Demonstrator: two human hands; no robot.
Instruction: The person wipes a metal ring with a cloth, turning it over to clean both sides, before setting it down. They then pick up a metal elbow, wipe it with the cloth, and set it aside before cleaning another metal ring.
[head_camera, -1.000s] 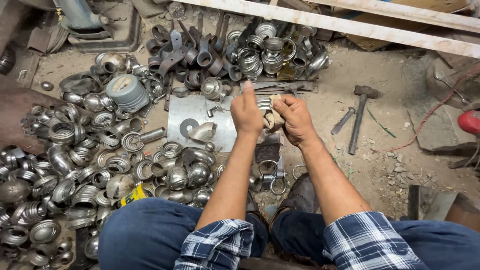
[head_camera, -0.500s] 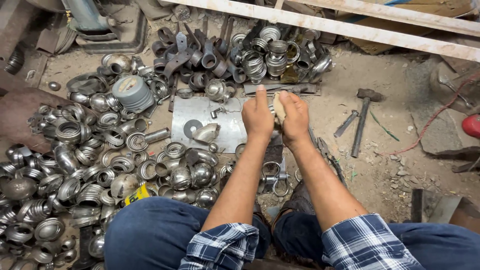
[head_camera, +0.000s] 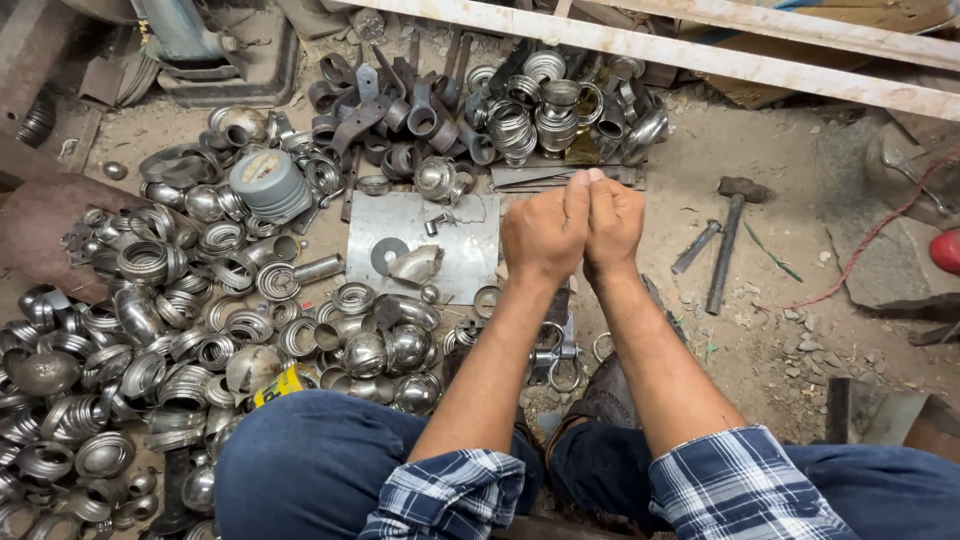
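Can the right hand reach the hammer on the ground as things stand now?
Probably yes. The hammer lies on bare dirt just right of the right hand, with nothing between them. But that hand is pressed against the left hand, so it must first let go.

Polished metal rings (head_camera: 215, 240) and domed caps (head_camera: 365, 352) are being seen shining glossy and smooth on the left, while the darker clamps (head_camera: 400, 110) beyond are looking dull and rusty. A flat steel plate (head_camera: 465, 255) is showing a matt, scratched grey face, and the hammer (head_camera: 728, 245) is appearing rough and dark on gritty, dusty ground (head_camera: 770, 330). Soft denim jeans (head_camera: 310, 465) and checked cloth sleeves (head_camera: 740, 485) are being worn, and a painted wooden batten (head_camera: 700, 55) is looking chipped.
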